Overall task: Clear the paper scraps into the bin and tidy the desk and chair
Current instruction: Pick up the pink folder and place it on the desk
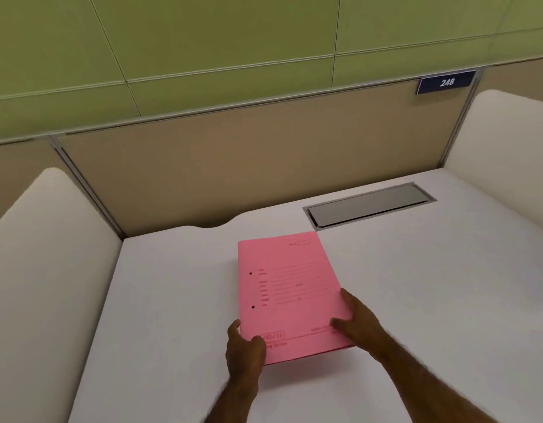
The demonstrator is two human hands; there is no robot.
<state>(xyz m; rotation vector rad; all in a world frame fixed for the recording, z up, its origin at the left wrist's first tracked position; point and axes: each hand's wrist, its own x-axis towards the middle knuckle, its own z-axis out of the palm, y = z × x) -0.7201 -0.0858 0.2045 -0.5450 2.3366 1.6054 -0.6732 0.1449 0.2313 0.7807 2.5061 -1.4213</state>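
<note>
1. A pale cushioned side panel (47,254) walls the left edge of the white counter (172,300), rising above its surface.
2. The left hand (244,351) sits at the near left corner of a pink folder (290,294). Its grip is closed on that corner: the thumb lies on top of the cover, by a printed box, and the fingers curl round the left edge, their tips out of sight.
3. The pink folder lies flat near the middle of the counter, closed, with two punched holes along its left side and faint printed lines across the cover. Its long edges run away from the person, slightly turned.
4. The right hand (357,320) rests on the folder's near right corner, fingers spread flat along the right edge and the thumb pressed on the cover; I cannot tell whether any finger reaches under it.
5. Beyond the folder, to the right, a grey metal hatch (369,205) is set flush in the counter.
6. Higher up on the tan partition, a dark blue plate reading 248 (446,82).
7. A second pale cushioned panel (505,154) closes the right side.
</note>
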